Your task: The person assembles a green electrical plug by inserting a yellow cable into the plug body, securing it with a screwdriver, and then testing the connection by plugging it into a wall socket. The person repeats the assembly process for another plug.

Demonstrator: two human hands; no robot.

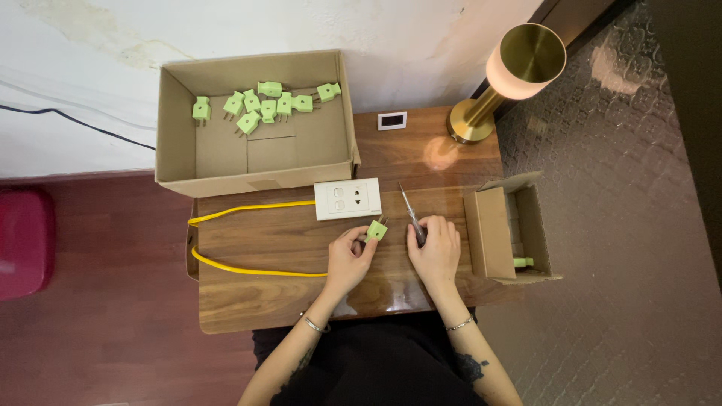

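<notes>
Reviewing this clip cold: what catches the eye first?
Probably the bright green plugs scattered in the open cardboard box at the table's far left. Next, the left hand pinching one green plug at table centre, beside the right hand gripping a screwdriver, just below a white socket plate trailing a yellow cable.

Home room used as makeshift piecework spot. Small dark wooden side table (301,240) against stained, peeling white plaster wall (301,26). Brass table lamp with round glowing shade (519,64) at table's far corner. Dark reddish wood-plank floor (113,331) on one side, grey patterned carpet (617,225) on other. Open brown cardboard box (177,128) of small light-green plastic plugs (259,105) stands on table.
</notes>
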